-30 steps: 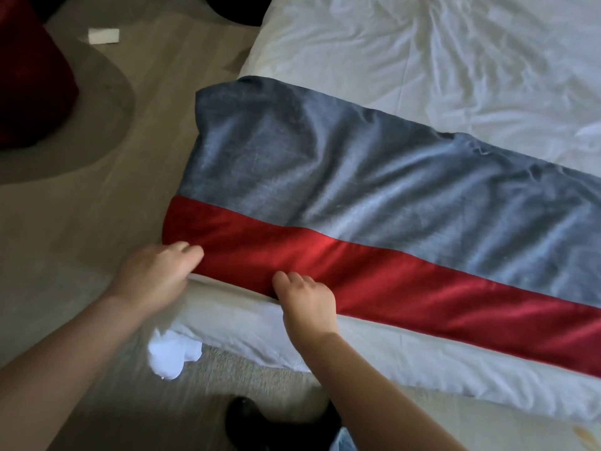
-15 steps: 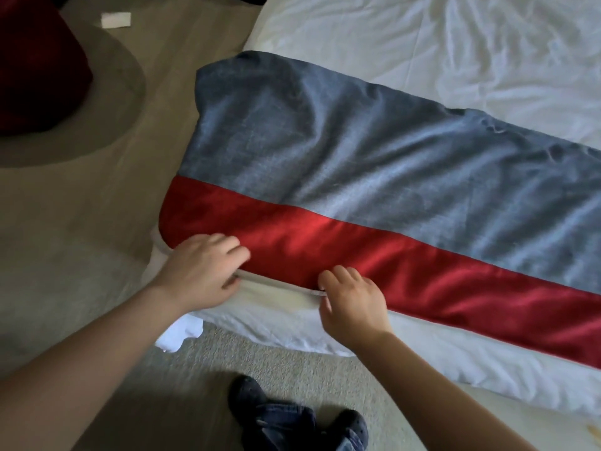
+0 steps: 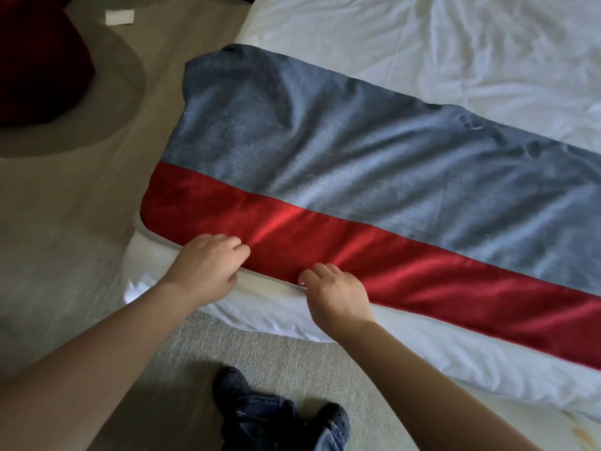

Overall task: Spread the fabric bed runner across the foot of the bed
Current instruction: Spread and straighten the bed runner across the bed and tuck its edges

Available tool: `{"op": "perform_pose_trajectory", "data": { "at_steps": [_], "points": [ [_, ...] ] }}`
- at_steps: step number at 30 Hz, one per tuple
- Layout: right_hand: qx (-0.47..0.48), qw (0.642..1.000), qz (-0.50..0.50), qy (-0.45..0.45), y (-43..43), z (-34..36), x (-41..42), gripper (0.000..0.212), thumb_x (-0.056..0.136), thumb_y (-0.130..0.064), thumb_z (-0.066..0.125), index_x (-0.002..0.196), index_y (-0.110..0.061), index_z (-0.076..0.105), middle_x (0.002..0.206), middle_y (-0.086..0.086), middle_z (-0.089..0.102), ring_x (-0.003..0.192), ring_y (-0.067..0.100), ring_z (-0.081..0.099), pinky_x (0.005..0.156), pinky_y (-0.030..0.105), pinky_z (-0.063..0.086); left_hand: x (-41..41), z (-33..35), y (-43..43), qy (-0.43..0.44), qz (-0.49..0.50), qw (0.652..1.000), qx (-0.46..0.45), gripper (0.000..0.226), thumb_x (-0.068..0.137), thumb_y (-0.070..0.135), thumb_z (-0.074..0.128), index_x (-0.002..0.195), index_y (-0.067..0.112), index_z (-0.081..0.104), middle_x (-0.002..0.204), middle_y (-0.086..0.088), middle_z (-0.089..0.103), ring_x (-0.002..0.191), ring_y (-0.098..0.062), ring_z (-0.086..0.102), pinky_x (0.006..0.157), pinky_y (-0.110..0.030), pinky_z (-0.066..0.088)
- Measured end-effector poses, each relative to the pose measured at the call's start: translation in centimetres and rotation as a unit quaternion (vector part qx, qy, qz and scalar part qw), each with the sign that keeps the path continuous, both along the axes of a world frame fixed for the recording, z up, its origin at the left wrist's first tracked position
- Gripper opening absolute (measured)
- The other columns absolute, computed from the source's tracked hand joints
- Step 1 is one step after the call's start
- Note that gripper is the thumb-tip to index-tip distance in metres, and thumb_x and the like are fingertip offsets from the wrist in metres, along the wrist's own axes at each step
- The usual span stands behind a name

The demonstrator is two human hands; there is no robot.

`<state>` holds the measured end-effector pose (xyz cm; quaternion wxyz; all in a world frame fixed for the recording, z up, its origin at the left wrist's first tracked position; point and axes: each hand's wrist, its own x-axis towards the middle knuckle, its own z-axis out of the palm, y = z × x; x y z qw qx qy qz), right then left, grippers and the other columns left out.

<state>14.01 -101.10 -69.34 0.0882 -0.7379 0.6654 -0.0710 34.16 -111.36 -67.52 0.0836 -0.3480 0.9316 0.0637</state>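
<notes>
Left hand (image 3: 208,265) curls over the near hem of a grey and red fabric bed runner (image 3: 357,151), fingers on top of the cloth and thumb tucked beneath the edge, pinching it. Right hand (image 3: 336,292) sits just beside it along the same hem, with bent fingers gripping the edge of the runner's shiny red band (image 3: 422,271). Both bare forearms reach in from the bottom of the view.

The runner lies spread across the foot of a bed covered in rumpled white bedding (image 3: 422,43). Its red band is nearest the person and its wider grey part lies beyond, with soft creases across it. The runner's left end hangs over the side of the bed. A strip of white bedding shows below the red band, and more stretches beyond the grey part.

Below the runner's near edge is pale beige carpet (image 3: 65,255), where the person's dark shoes (image 3: 232,384) and blue jeans (image 3: 260,415) can be seen. Well to the left of the runner, a dark red rounded seat (image 3: 39,70) stands on the floor, and a small white rectangular slip (image 3: 119,17) lies near it.
</notes>
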Motion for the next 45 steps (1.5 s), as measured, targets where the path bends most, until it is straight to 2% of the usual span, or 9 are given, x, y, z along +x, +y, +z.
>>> {"op": "perform_pose_trajectory", "data": {
  "at_steps": [6,11,15,20,25,29,35,41,45],
  "points": [
    [0.000,0.997,-0.072,0.037,4.0,0.0,-6.2,0.028,0.047,-0.002,0.078,0.068,-0.015,0.065,0.063,0.001,0.057,0.057,0.025,0.058,0.044,0.028,0.045,-5.8,-0.2,2.9,0.025,-0.040,0.999,0.006,0.015,0.068,0.018,0.072,0.081,0.016,0.064,0.076,0.001,0.061,0.070,-0.022,0.061,0.060,-0.032,0.049],
    [0.019,0.992,-0.115,0.053,6.5,0.8,-11.4,0.031,0.039,0.004,0.080,0.061,-0.012,0.064,0.057,0.002,0.056,0.050,0.025,0.057,0.036,0.025,0.039,-11.5,0.5,5.0,-0.020,-0.092,0.995,-0.026,0.032,0.038,0.000,0.082,0.051,0.016,0.058,0.051,0.001,0.054,0.045,-0.020,0.056,0.041,-0.023,0.040],
    [0.027,0.997,-0.063,0.028,7.9,0.7,-12.2,0.032,0.036,0.000,0.083,0.057,-0.016,0.065,0.056,-0.001,0.055,0.049,0.020,0.056,0.033,0.021,0.039,-12.2,0.3,5.9,-0.020,-0.087,0.996,-0.028,0.040,0.027,-0.008,0.079,0.044,0.013,0.051,0.044,-0.001,0.049,0.036,-0.023,0.051,0.035,-0.021,0.033],
    [0.007,0.999,-0.033,0.010,9.9,-0.1,-14.1,0.030,0.047,-0.006,0.081,0.071,-0.020,0.070,0.065,-0.004,0.058,0.060,0.019,0.059,0.045,0.025,0.047,-13.9,0.2,6.9,-0.030,-0.068,0.997,-0.013,0.032,0.041,0.002,0.078,0.054,0.014,0.051,0.050,0.001,0.050,0.042,-0.023,0.053,0.038,-0.025,0.036],
    [-0.011,0.992,-0.124,0.034,13.8,-0.2,-19.9,0.023,0.052,-0.008,0.079,0.071,-0.017,0.068,0.066,0.000,0.058,0.060,0.024,0.058,0.048,0.030,0.047,-20.7,-0.2,10.5,0.040,-0.120,0.992,-0.008,0.020,0.055,0.010,0.077,0.067,0.016,0.062,0.061,0.001,0.058,0.052,-0.022,0.060,0.046,-0.027,0.045],
    [0.020,0.980,-0.182,0.080,17.3,0.3,-25.8,0.027,0.042,0.000,0.082,0.062,-0.011,0.068,0.058,0.003,0.059,0.051,0.025,0.058,0.042,0.028,0.048,-27.8,-0.5,14.0,0.082,-0.169,0.982,-0.013,0.017,0.059,0.012,0.081,0.068,0.017,0.068,0.061,0.003,0.062,0.054,-0.018,0.061,0.046,-0.026,0.046],
    [0.039,0.987,-0.122,0.094,20.0,0.6,-28.4,0.026,0.037,-0.003,0.083,0.054,-0.014,0.066,0.052,0.000,0.056,0.047,0.020,0.056,0.035,0.023,0.042,-31.7,-1.1,17.1,0.038,-0.186,0.982,0.003,0.038,0.026,0.004,0.085,0.047,0.015,0.055,0.045,0.003,0.051,0.038,-0.018,0.052,0.040,-0.020,0.034],
    [-0.050,0.987,-0.141,0.055,21.5,-0.2,-30.4,0.021,0.058,-0.006,0.080,0.076,-0.013,0.072,0.071,0.001,0.065,0.064,0.023,0.062,0.052,0.029,0.050,-33.5,-1.6,17.6,0.038,-0.169,0.985,-0.006,0.023,0.046,0.008,0.080,0.056,0.015,0.060,0.052,0.001,0.055,0.045,-0.022,0.056,0.043,-0.025,0.040],
    [-0.059,0.971,-0.225,0.062,24.2,-0.3,-33.7,0.036,0.061,-0.005,0.082,0.096,-0.006,0.073,0.090,0.007,0.071,0.079,0.026,0.068,0.065,0.034,0.056,-37.2,-1.5,19.6,0.071,-0.185,0.980,-0.009,0.017,0.056,0.010,0.080,0.064,0.016,0.067,0.058,0.003,0.060,0.050,-0.019,0.059,0.042,-0.027,0.044]
  ]
}}
